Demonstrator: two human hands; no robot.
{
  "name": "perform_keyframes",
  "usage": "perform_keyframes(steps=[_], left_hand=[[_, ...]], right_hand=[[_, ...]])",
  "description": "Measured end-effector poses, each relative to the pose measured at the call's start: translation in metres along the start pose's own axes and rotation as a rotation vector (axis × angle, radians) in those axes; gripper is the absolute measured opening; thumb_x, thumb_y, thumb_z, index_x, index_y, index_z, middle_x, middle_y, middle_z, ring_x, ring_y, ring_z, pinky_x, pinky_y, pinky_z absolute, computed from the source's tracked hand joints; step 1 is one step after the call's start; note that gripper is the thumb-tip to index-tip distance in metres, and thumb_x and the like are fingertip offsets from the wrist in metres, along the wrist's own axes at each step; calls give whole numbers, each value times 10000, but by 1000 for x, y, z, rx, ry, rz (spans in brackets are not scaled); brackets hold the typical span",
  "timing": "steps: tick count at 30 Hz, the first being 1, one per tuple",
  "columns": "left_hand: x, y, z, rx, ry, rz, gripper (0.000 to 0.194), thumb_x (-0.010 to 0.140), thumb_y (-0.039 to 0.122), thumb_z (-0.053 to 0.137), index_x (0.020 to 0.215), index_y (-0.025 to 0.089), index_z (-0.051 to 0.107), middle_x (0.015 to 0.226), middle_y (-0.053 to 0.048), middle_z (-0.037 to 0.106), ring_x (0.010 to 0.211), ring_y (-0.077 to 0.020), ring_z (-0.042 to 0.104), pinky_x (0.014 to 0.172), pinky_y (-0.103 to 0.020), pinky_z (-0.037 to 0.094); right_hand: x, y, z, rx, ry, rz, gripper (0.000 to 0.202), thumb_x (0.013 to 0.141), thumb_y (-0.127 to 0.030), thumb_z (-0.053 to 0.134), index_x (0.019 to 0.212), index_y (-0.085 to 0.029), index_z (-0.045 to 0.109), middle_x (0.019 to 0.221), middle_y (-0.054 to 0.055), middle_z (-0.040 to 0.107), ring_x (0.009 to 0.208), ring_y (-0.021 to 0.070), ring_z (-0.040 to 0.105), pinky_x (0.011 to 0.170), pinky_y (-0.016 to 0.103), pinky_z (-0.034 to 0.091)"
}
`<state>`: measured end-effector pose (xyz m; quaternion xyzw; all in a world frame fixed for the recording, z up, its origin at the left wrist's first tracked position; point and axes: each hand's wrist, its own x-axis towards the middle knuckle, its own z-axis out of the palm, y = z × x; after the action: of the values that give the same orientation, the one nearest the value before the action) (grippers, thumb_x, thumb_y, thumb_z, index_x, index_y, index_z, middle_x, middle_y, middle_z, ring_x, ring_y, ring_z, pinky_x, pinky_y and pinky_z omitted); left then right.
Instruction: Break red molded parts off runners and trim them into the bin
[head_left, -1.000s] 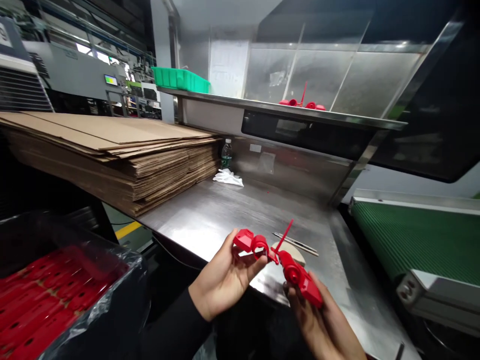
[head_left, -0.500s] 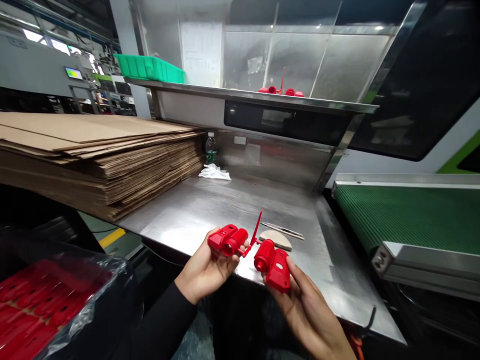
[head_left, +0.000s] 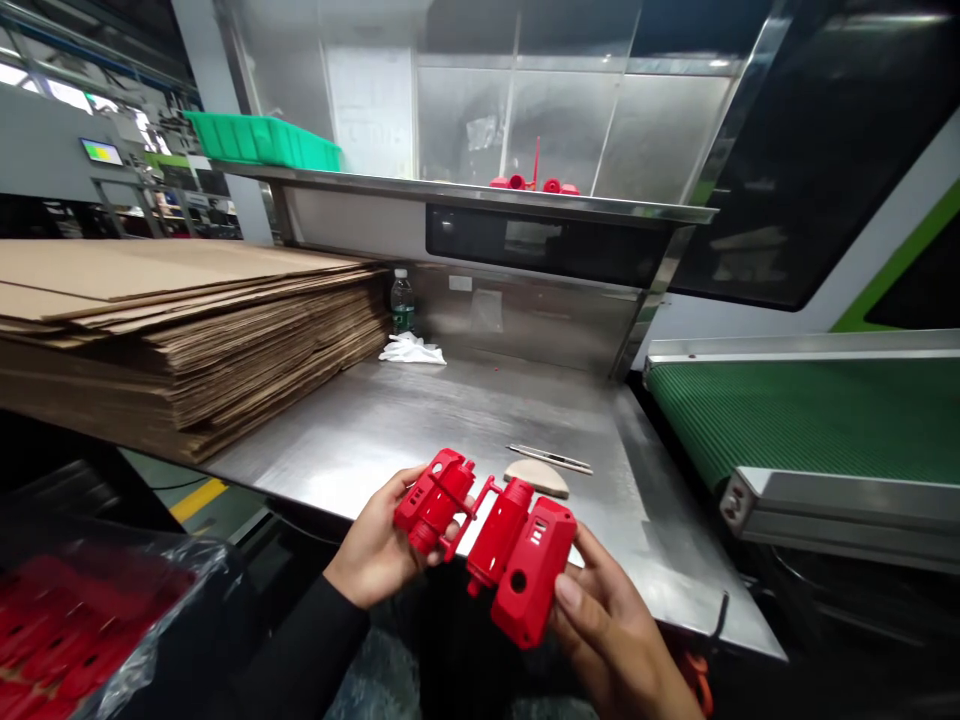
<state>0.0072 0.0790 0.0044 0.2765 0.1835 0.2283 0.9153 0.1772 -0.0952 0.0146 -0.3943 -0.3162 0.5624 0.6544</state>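
Observation:
A red plastic moulding (head_left: 491, 540) spans my two hands, above the front edge of the steel table. It has two housing halves, each with a tube-like section, joined by a thin runner. My left hand (head_left: 382, 540) grips the left half, its fingers partly hidden behind the part. Around the outer edge of the right half, my right hand (head_left: 600, 620) is closed with the thumb on its face. Just beyond the moulding lie a pale half-round pad (head_left: 537, 477) and a slim pen-like tool (head_left: 551, 458).
Stacked cardboard sheets (head_left: 270, 340) occupy the left side, near a bottle (head_left: 402, 300) and white gloves (head_left: 412, 349). A shelf (head_left: 450, 193) holds a green bin (head_left: 262, 140) and another red moulding (head_left: 535, 183). At right runs a green conveyor (head_left: 810, 420); lower left, a plastic-lined container (head_left: 142, 650) holds red parts.
The moulding has been turned in my hands, so its outer faces with slots and holes now show and its upright sprue lies across the left half. The view has shifted slightly right.

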Motion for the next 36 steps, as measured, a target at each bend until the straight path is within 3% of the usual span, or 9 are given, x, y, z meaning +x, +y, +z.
perform_keyframes(steps=[4, 9, 16, 19, 21, 24, 29, 32, 36], left_hand=[[2, -2, -4, 25, 14, 47, 325, 938, 353, 508, 910, 99, 708, 780, -100, 737, 544, -180, 647, 406, -246, 491], [-11, -2, 4, 84, -11, 154, 473, 968, 426, 396, 989, 69, 706, 859, -190, 740, 647, -279, 695, 473, -326, 534], [-32, -8, 20, 183, -61, 265, 384, 916, 402, 510, 1094, 118, 698, 985, -169, 738, 808, -316, 698, 730, -425, 557], [-37, -15, 36, 241, -91, 295, 379, 916, 388, 520, 1168, 144, 664, 1099, -155, 712, 822, -279, 690, 723, -374, 552], [-39, -17, 49, 333, -161, 286, 410, 939, 412, 469, 1193, 140, 642, 1057, -155, 710, 796, -266, 680, 688, -343, 534], [-43, -18, 62, 459, -217, 339, 379, 963, 397, 447, 1158, 142, 649, 999, -114, 696, 884, -230, 652, 788, -298, 499], [-48, -21, 55, 441, -133, 165, 410, 909, 402, 585, 1210, 125, 605, 1091, -157, 693, 928, -272, 672, 828, -375, 516], [-46, -24, 38, 230, -12, 8, 495, 937, 462, 507, 1186, 47, 608, 1075, -207, 700, 912, -342, 696, 811, -466, 544], [-39, -30, 20, -145, -25, -233, 594, 930, 499, 455, 1150, -28, 618, 1026, -212, 709, 876, -299, 709, 753, -333, 553]], right_hand=[[1, 6, 0, 16, -50, -17, 600, 809, -400, 729, 1330, -297, 450, 1158, 92, 687, 1099, 250, 642, 980, 395, 474], [6, 15, -13, -69, -123, -81, 586, 795, -399, 744, 1303, -255, 488, 1113, 110, 702, 1030, 273, 661, 875, 392, 507], [6, 28, -33, -87, 77, -131, 497, 813, -348, 727, 1268, -258, 547, 1231, 85, 664, 1094, 214, 626, 963, 325, 484], [5, 32, -43, -55, 171, -136, 489, 775, -352, 760, 1224, -275, 582, 1169, 84, 692, 1093, 225, 633, 954, 329, 504], [5, 37, -52, -24, 237, -114, 517, 728, -340, 801, 1202, -284, 603, 1109, 85, 714, 1050, 236, 658, 917, 338, 531], [7, 44, -65, 0, 246, -86, 545, 649, -338, 860, 1143, -290, 636, 1034, 88, 739, 961, 251, 694, 854, 354, 562], [8, 48, -71, -128, 142, -46, 511, 714, -433, 794, 1162, -260, 619, 1000, 98, 739, 884, 266, 706, 776, 367, 576], [7, 40, -72, -491, 173, -236, 337, 803, -379, 721, 1120, -300, 639, 1128, 49, 702, 1011, 232, 664, 860, 304, 537], [5, 23, -75, -1197, 98, -885, 274, 945, -322, 509, 1181, -393, 628, 1333, 17, 605, 1254, 291, 522, 1012, 453, 423]])
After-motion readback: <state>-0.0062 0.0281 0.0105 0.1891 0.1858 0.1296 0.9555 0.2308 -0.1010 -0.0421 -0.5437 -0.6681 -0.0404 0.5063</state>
